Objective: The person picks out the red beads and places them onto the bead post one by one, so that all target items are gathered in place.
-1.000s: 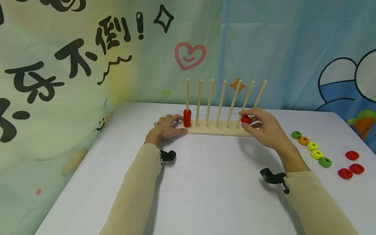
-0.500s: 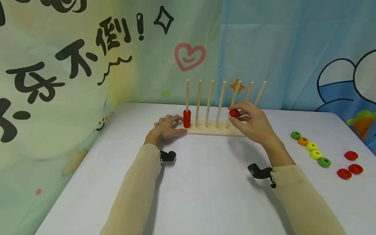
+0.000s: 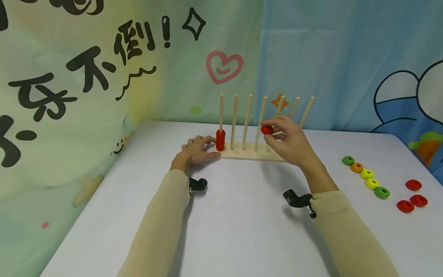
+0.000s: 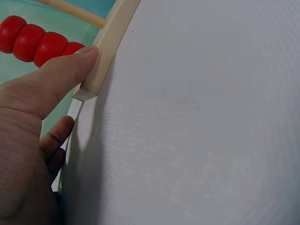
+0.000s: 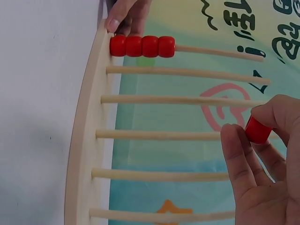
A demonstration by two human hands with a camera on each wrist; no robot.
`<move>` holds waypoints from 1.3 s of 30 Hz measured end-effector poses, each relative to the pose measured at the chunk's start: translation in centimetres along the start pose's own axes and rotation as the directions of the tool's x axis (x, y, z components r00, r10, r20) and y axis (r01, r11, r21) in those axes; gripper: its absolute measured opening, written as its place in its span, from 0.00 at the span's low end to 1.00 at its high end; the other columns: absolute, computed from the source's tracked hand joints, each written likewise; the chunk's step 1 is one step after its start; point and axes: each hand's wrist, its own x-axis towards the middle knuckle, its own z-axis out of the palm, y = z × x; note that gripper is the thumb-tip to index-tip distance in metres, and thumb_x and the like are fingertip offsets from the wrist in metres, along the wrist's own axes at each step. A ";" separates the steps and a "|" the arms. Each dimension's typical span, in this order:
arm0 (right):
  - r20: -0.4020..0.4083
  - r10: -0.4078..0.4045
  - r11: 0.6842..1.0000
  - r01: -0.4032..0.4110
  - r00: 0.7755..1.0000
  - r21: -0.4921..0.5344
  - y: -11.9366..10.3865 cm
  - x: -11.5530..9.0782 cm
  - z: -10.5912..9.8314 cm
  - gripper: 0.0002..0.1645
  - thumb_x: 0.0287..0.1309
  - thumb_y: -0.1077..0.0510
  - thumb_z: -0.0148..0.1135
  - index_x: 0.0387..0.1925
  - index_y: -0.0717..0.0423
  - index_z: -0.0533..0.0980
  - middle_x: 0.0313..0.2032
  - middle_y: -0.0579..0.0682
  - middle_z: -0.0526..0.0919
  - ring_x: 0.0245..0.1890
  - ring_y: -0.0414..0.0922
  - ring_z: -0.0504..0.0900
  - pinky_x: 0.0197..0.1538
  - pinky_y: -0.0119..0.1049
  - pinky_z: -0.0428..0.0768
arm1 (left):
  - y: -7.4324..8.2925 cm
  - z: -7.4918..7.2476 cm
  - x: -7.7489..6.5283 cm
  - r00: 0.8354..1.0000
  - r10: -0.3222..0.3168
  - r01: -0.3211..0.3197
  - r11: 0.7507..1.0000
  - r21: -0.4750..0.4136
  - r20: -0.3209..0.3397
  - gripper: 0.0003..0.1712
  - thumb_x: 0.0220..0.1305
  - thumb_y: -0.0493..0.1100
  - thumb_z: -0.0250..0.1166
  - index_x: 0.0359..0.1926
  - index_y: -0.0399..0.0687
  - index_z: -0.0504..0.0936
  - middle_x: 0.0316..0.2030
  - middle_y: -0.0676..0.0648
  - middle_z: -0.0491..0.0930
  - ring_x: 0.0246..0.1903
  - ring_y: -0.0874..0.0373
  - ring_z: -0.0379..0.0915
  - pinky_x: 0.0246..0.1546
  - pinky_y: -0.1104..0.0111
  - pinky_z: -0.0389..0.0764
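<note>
My right hand (image 3: 290,139) pinches a red bead (image 3: 266,129) between thumb and fingertips, raised among the upright pegs of a wooden peg rack (image 3: 249,154). In the right wrist view the held bead (image 5: 258,130) overlaps the upper part of a middle peg. At the rack's left end, my left hand (image 3: 198,150) holds the base, its thumb (image 4: 75,65) lying along the wood in the left wrist view. Several red beads (image 3: 220,140) are stacked on the leftmost peg, right beside that hand. The other pegs carry no beads; the right hand partly covers those on the right.
To the right on the white table (image 3: 235,223) lies a slanting row of loose beads: a green bead (image 3: 348,160), an orange bead (image 3: 357,167), two yellow ones and another green. Farther right are three red beads (image 3: 405,206). A printed curtain (image 3: 311,57) hangs behind.
My right hand has carried the red bead leftward and slightly up, from the right-hand pegs toward the middle ones. The left hand has stayed at the rack's left end.
</note>
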 end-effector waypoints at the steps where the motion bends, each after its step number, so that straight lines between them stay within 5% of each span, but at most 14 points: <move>1: -0.001 -0.005 1.000 0.005 1.000 0.004 0.0 0.1 0.1 0.20 0.60 0.73 0.58 0.54 0.68 0.76 0.50 0.61 0.75 0.44 0.54 0.79 0.47 0.26 0.79 | -0.1 0.1 0.1 1.000 -0.001 0.001 1.000 -0.001 0.000 0.35 0.57 0.67 0.65 0.66 0.73 0.68 0.69 0.49 0.60 0.67 0.43 0.49 0.61 0.47 0.55; 20: -0.010 -0.129 0.992 0.129 0.992 -0.010 -2.5 2.1 2.0 0.19 0.57 0.74 0.62 0.52 0.67 0.77 0.44 0.61 0.77 0.39 0.53 0.82 0.46 0.36 0.82 | 0.0 0.1 0.0 1.000 0.011 -0.011 1.000 -0.005 -0.009 0.34 0.57 0.67 0.65 0.64 0.74 0.69 0.67 0.49 0.62 0.66 0.43 0.50 0.60 0.47 0.55; 39: -0.020 -0.125 0.986 0.127 0.992 0.105 -3.2 3.6 3.9 0.19 0.60 0.72 0.62 0.53 0.66 0.77 0.49 0.62 0.75 0.41 0.52 0.81 0.49 0.43 0.82 | 0.1 -0.3 -0.3 1.000 0.007 -0.007 1.000 -0.016 -0.003 0.34 0.57 0.68 0.65 0.64 0.75 0.69 0.68 0.50 0.62 0.67 0.44 0.50 0.61 0.47 0.54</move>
